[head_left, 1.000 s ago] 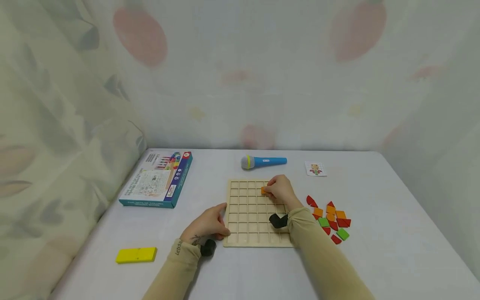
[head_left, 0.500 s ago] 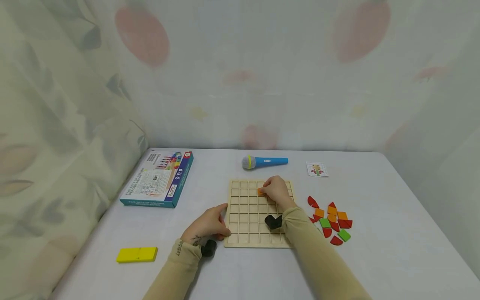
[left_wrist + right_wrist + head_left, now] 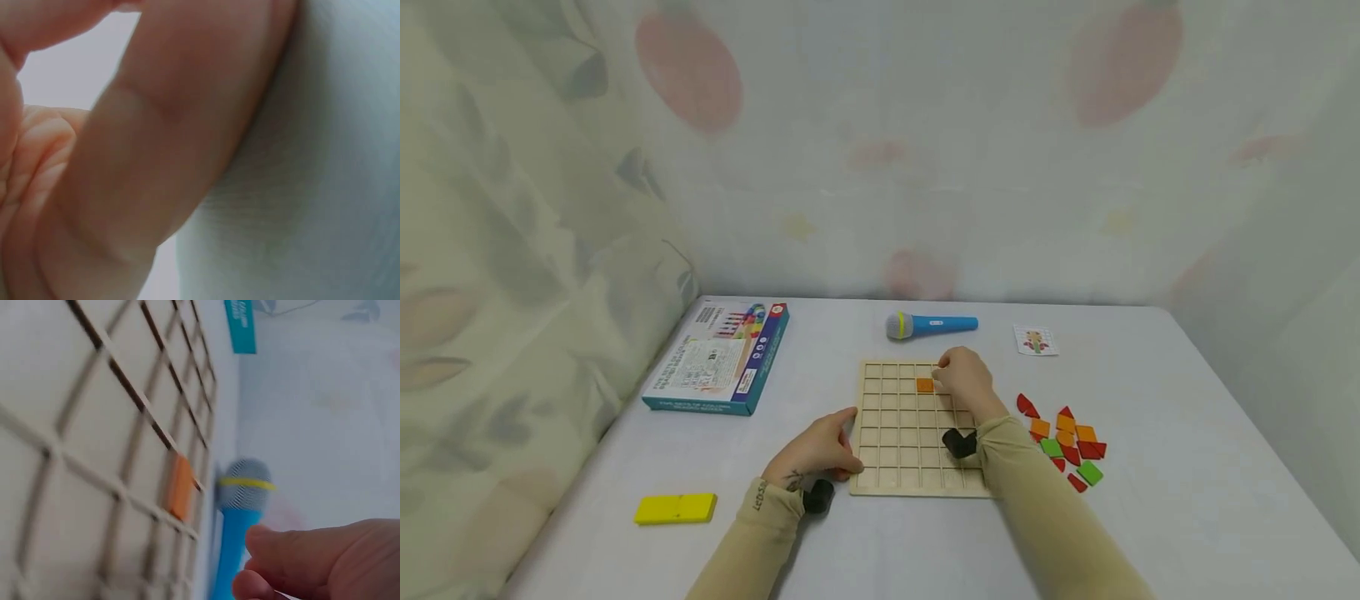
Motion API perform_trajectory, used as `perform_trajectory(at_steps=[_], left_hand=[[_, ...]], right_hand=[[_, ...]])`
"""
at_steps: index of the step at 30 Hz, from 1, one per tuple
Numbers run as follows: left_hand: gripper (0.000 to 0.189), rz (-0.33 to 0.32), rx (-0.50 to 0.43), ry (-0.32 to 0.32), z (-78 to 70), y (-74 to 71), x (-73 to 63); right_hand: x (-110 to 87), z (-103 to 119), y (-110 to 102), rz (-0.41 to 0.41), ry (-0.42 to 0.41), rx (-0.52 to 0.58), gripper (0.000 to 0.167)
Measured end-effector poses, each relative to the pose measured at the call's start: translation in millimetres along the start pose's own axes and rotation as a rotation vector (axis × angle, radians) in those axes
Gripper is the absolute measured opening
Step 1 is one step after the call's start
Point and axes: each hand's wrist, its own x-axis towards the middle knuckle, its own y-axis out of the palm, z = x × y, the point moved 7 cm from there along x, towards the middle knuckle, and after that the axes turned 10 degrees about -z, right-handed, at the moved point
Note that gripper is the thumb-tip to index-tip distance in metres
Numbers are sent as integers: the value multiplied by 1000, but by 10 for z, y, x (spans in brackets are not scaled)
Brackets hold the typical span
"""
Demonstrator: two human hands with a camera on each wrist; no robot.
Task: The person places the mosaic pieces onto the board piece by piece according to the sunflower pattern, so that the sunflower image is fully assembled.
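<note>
In the head view, a square orange tile (image 3: 925, 385) lies in a cell of the wooden grid board (image 3: 880, 482), in the second row from the far edge. My right hand (image 3: 966, 382) hovers just right of it, thumb and index finger close together with nothing between them. The right wrist view shows the orange tile (image 3: 180, 487) apart from the fingertips (image 3: 259, 536). My left hand (image 3: 816, 446) rests at the board's left edge, its index fingertip and thumb touching the side. Its bent fingers (image 3: 144, 137) fill the left wrist view.
Red, orange and green tiles (image 3: 1066, 423) lie loose right of the board. A blue toy microphone (image 3: 943, 323) and a small picture card (image 3: 1035, 340) sit beyond it. At left are a boxed set (image 3: 715, 358) and a yellow block (image 3: 675, 508).
The right hand brought the orange tile left into its cell, then let go and drew back a little to the right. The left hand has stayed at the board's edge.
</note>
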Motion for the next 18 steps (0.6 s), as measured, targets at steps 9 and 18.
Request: perform_trajectory(at_steps=[9, 18], left_hand=[[97, 9, 10, -4, -7, 17, 24], [98, 5, -3, -8, -10, 10, 0]], right_hand=[[-92, -519, -793, 18, -69, -130, 32], [-272, -1134, -881, 112, 50, -216, 29]])
